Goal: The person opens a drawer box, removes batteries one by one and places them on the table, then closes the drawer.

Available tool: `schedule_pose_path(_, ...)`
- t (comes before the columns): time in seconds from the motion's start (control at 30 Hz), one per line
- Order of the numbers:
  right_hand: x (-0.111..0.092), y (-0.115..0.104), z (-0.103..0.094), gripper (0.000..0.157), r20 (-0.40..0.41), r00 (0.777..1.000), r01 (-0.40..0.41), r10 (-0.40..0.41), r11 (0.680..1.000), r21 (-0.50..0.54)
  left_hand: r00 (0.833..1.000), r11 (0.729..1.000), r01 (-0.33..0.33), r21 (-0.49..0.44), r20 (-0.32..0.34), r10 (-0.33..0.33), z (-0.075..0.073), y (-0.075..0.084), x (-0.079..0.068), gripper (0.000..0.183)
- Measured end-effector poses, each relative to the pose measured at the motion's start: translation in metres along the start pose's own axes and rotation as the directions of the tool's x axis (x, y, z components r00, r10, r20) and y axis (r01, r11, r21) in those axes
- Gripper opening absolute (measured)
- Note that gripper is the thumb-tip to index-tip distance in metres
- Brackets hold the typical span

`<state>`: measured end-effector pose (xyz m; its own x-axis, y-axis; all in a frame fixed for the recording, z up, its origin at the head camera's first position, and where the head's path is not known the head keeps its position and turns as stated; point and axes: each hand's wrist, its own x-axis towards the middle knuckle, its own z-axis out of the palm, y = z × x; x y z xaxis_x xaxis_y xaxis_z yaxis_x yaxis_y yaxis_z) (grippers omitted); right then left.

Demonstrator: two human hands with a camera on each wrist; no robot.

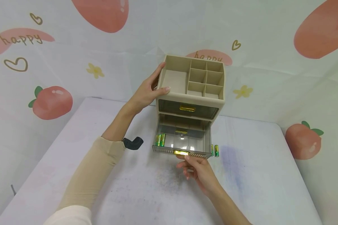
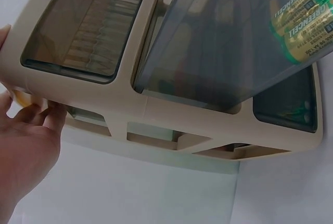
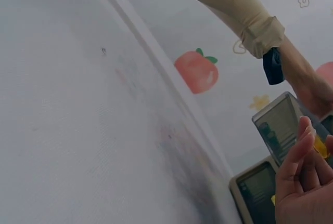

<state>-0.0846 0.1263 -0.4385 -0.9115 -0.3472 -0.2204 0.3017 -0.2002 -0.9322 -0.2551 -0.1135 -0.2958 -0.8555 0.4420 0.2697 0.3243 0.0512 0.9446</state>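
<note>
My left hand (image 1: 145, 92) grips the upper left side of a beige desktop organizer (image 1: 195, 98), its thumb over the top rim. A clear grey drawer (image 1: 197, 142) stands pulled out from below the top drawer (image 1: 169, 107), which is closed. My right hand (image 1: 202, 175) pinches the open drawer's gold handle (image 1: 181, 152), thumb on top; in the right wrist view its fingers (image 3: 294, 159) are curled beside the handle. Green and gold batteries (image 1: 161, 140) stand in the drawer's left end. The left wrist view shows batteries (image 2: 311, 26) marked GREENCELL through the drawer wall.
Two more batteries (image 1: 216, 150) are on the white table (image 1: 259, 175), just right of the drawer. Open compartments (image 1: 197, 75) divide the organizer's top. Behind stands a white backdrop (image 1: 135, 56) printed with peaches. A black wrist mount (image 1: 133, 143) sticks out from the left wrist.
</note>
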Motion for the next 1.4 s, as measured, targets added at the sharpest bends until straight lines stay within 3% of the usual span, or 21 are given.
schedule_pose_path(0.27,-0.008,-0.005,0.001,0.024,0.085,0.996,0.033,-0.029,0.998,-0.046,1.000,1.000,-0.001,-0.003,-0.001,0.001,-0.001,0.000,0.000,0.084)
schedule_pose_path(0.5,-0.012,-0.018,0.008,0.022,0.133,0.989,0.079,-0.063,0.989,-0.124,1.000,1.000,-0.003,-0.007,-0.002,0.003,-0.001,-0.001,0.001,0.084)
schedule_pose_path(0.8,-0.009,-0.041,0.012,0.021,0.214,0.957,0.249,-0.194,0.930,-0.271,1.000,1.000,-0.008,-0.019,-0.006,0.007,-0.002,-0.004,0.001,0.084)
schedule_pose_path(1.0,-0.004,-0.055,0.012,0.021,0.239,0.945,0.298,-0.223,0.889,-0.349,1.000,0.999,-0.013,-0.030,-0.003,0.013,-0.001,-0.004,0.002,0.085)
schedule_pose_path(1.4,0.006,-0.073,0.014,0.024,0.262,0.930,0.345,-0.256,0.853,-0.391,1.000,0.999,-0.018,-0.026,-0.003,0.018,0.000,-0.002,0.002,0.084)
